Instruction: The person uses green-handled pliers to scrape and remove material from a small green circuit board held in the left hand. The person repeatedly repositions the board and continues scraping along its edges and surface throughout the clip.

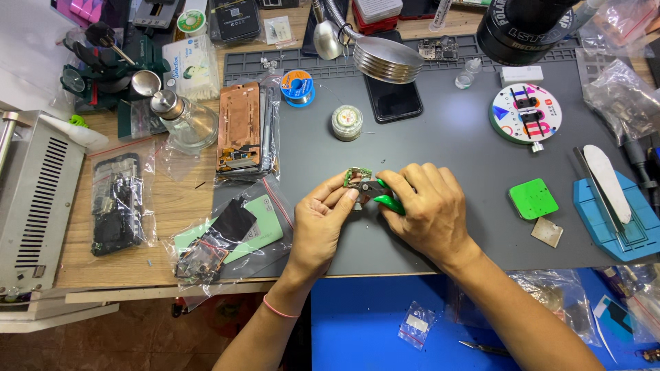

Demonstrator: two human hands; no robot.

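Item one: my left hand [322,218], fingers pinched on a small green circuit board [357,174], held over the middle of the grey mat [454,151].

Item two: my right hand [427,206], fingers clenched round green-handled cutters [382,195]; their tip meets the board at the board's 4 o'clock.

Open room: bare mat from 12 to 3 o'clock of the hands, up to the black phone [393,99] at 12 and the round colourful disc [526,113] at 2. The green square pad [533,198] sits at 3, well apart. The mat's near edge runs just below my wrists at 6; bagged phone parts [237,230] crowd its left edge at 9.

Hard to make out: the cutter tip is mostly covered by my fingers, so I cannot tell what it grips, possibly a part on the board. The lamp head [385,58] hides the phone's top; a black cylinder [526,27] is cut off at the upper edge.
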